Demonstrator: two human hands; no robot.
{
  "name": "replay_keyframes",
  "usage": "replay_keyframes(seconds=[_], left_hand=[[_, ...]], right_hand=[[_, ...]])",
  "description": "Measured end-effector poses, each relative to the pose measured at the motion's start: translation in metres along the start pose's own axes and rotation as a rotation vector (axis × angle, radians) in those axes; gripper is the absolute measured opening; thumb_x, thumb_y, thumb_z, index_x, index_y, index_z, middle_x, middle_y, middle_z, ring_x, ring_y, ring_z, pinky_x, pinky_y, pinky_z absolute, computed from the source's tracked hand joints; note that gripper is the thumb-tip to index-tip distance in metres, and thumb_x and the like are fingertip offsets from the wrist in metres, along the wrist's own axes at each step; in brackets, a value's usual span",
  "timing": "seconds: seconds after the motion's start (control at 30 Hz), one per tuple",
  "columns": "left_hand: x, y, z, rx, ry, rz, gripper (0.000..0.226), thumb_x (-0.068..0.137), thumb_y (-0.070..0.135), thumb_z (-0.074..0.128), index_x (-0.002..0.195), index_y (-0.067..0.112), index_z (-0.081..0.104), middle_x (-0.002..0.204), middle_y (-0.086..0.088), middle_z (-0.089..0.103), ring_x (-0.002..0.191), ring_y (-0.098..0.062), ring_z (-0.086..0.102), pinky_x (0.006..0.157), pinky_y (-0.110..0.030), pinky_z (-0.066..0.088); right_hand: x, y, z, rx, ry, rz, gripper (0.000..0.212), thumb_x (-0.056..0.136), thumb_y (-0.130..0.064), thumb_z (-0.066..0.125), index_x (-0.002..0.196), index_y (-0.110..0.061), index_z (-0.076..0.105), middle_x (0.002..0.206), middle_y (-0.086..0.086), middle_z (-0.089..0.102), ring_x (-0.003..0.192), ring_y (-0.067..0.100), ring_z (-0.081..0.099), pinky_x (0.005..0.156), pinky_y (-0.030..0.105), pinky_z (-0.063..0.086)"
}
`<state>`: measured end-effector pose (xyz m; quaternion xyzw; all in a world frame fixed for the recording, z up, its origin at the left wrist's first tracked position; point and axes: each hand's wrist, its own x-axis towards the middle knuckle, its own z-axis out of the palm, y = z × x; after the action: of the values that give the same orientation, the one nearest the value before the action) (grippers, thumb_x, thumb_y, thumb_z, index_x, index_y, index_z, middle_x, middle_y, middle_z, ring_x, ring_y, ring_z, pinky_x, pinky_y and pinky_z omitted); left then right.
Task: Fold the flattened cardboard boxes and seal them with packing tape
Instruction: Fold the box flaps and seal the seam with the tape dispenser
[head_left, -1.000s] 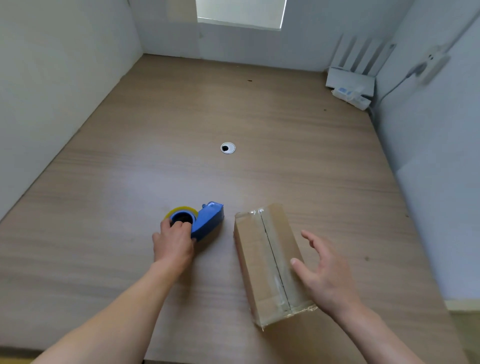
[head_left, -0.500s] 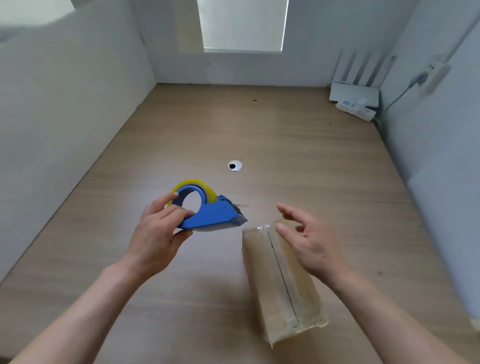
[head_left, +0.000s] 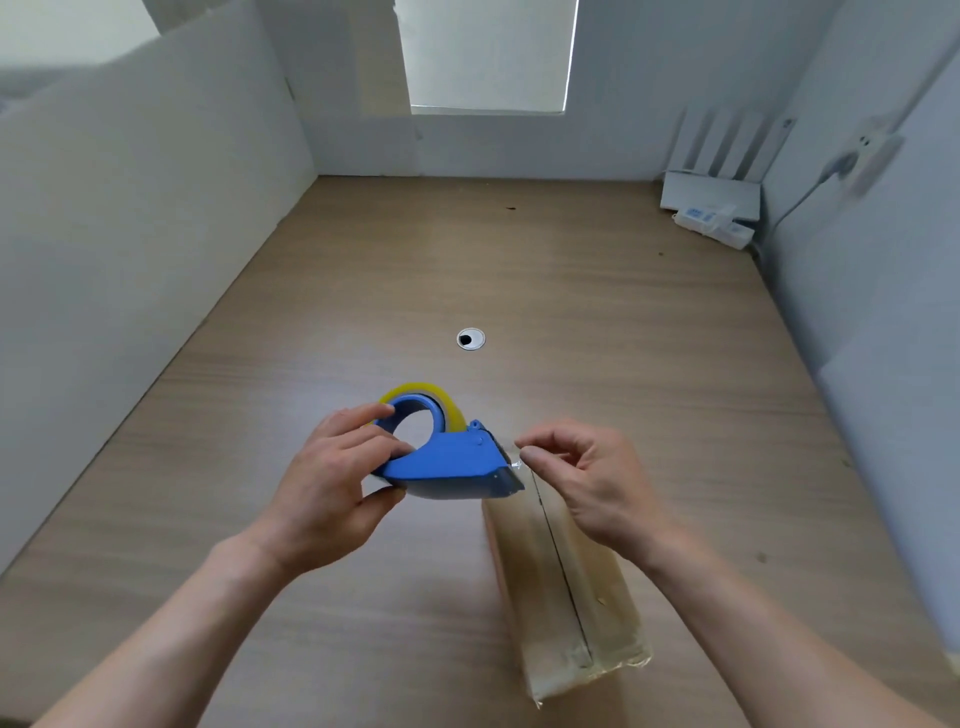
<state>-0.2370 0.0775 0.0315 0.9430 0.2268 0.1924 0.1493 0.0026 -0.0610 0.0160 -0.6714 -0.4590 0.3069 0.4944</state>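
Note:
A blue tape dispenser (head_left: 449, 460) with a yellowish roll of clear tape is held in the air above the wooden table (head_left: 597, 312). My left hand (head_left: 332, 478) grips it by the body, fingers through the roll's hole. My right hand (head_left: 587, 478) pinches the clear tape end at the dispenser's blade with thumb and forefinger. Below the hands lies a long folded cardboard box (head_left: 566, 592), its centre seam up and tape on its near end.
A round cable grommet (head_left: 470, 339) sits in the table's middle. A white router and a power strip (head_left: 714, 208) stand in the far right corner, with a cable up the right wall. White walls enclose the table on three sides.
My left hand lifted the dispenser off the table and brought it over the box's far end. My right hand left the box side and came up to pinch the tape end.

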Motion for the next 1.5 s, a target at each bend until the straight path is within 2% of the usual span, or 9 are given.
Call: replay_keyframes(seconds=[0.23, 0.4, 0.57, 0.73, 0.83, 1.27, 1.4, 1.43, 1.5], left_hand=[[0.005, 0.012, 0.006, -0.075, -0.125, -0.106, 0.023, 0.06, 0.034, 0.064, 0.077, 0.019, 0.069, 0.072, 0.006, 0.064, 0.071, -0.02, 0.06, 0.065, -0.037, 0.051], [0.003, 0.014, 0.012, -0.254, -0.265, -0.349, 0.043, 0.047, 0.067, 0.069, 0.067, 0.031, 0.058, 0.064, 0.01, 0.059, 0.063, -0.012, 0.055, 0.058, -0.032, 0.042], [-0.013, -0.002, 0.005, -0.382, -0.241, -0.372, 0.047, 0.051, 0.056, 0.078, 0.071, 0.016, 0.065, 0.065, 0.003, 0.061, 0.064, -0.021, 0.059, 0.059, -0.041, 0.046], [-0.016, -0.022, 0.004, -0.533, -0.324, -0.596, 0.051, 0.047, 0.053, 0.08, 0.069, 0.009, 0.065, 0.058, 0.002, 0.054, 0.054, -0.012, 0.049, 0.052, -0.029, 0.035], [0.004, -0.026, 0.015, -0.572, -0.41, -0.699, 0.064, 0.039, 0.055, 0.08, 0.074, 0.004, 0.066, 0.061, 0.001, 0.057, 0.057, -0.014, 0.051, 0.055, -0.027, 0.032], [0.028, -0.044, 0.029, -0.57, -0.561, -0.827, 0.039, 0.049, 0.042, 0.083, 0.067, 0.015, 0.063, 0.056, 0.008, 0.061, 0.053, -0.007, 0.055, 0.051, -0.022, 0.035], [0.027, -0.045, 0.035, -0.584, -0.557, -0.831, 0.039, 0.049, 0.042, 0.084, 0.069, 0.014, 0.065, 0.058, 0.006, 0.062, 0.053, -0.007, 0.056, 0.049, -0.018, 0.037], [0.026, -0.044, 0.037, -0.59, -0.556, -0.834, 0.04, 0.049, 0.041, 0.084, 0.069, 0.013, 0.065, 0.059, 0.005, 0.063, 0.054, -0.008, 0.057, 0.05, -0.018, 0.037], [0.026, -0.043, 0.039, -0.592, -0.56, -0.84, 0.04, 0.048, 0.041, 0.084, 0.07, 0.014, 0.065, 0.06, 0.005, 0.064, 0.056, -0.01, 0.058, 0.052, -0.021, 0.038]], right_hand=[[-0.001, 0.002, 0.011, 0.111, -0.018, 0.079, 0.021, 0.096, -0.014, 0.064, 0.083, -0.031, 0.069, 0.094, -0.006, 0.074, 0.077, 0.01, 0.07, 0.071, 0.031, 0.059], [-0.001, -0.001, 0.009, 0.136, -0.063, 0.115, 0.023, 0.096, -0.016, 0.063, 0.082, -0.032, 0.069, 0.098, -0.003, 0.074, 0.076, 0.011, 0.069, 0.068, 0.037, 0.058], [0.0, -0.001, -0.016, 0.149, -0.007, 0.144, 0.018, 0.096, -0.012, 0.062, 0.079, -0.014, 0.065, 0.08, 0.007, 0.075, 0.078, 0.019, 0.074, 0.065, 0.035, 0.058], [0.016, 0.021, -0.038, 0.18, 0.125, 0.31, 0.02, 0.098, -0.01, 0.058, 0.079, -0.007, 0.06, 0.068, 0.006, 0.069, 0.06, 0.02, 0.069, 0.05, 0.028, 0.051], [0.03, 0.045, -0.03, 0.103, 0.174, 0.443, 0.019, 0.095, -0.01, 0.061, 0.077, -0.006, 0.062, 0.063, 0.008, 0.064, 0.05, 0.018, 0.06, 0.048, 0.029, 0.045], [0.04, 0.077, -0.017, -0.136, 0.212, 0.502, 0.023, 0.086, -0.013, 0.064, 0.063, -0.014, 0.064, 0.049, -0.003, 0.061, 0.045, 0.014, 0.062, 0.049, 0.027, 0.046], [0.041, 0.08, -0.011, -0.17, 0.232, 0.508, 0.018, 0.086, -0.018, 0.068, 0.067, -0.016, 0.069, 0.057, -0.005, 0.064, 0.065, 0.025, 0.069, 0.068, 0.041, 0.056], [0.039, 0.08, -0.01, -0.183, 0.238, 0.523, 0.01, 0.086, -0.023, 0.068, 0.08, -0.016, 0.072, 0.071, -0.002, 0.07, 0.079, 0.029, 0.07, 0.075, 0.042, 0.057], [0.036, 0.083, -0.014, -0.226, 0.263, 0.64, 0.05, 0.086, -0.031, 0.068, 0.132, -0.013, 0.058, 0.12, 0.009, 0.067, 0.116, 0.033, 0.062, 0.097, 0.04, 0.049]])
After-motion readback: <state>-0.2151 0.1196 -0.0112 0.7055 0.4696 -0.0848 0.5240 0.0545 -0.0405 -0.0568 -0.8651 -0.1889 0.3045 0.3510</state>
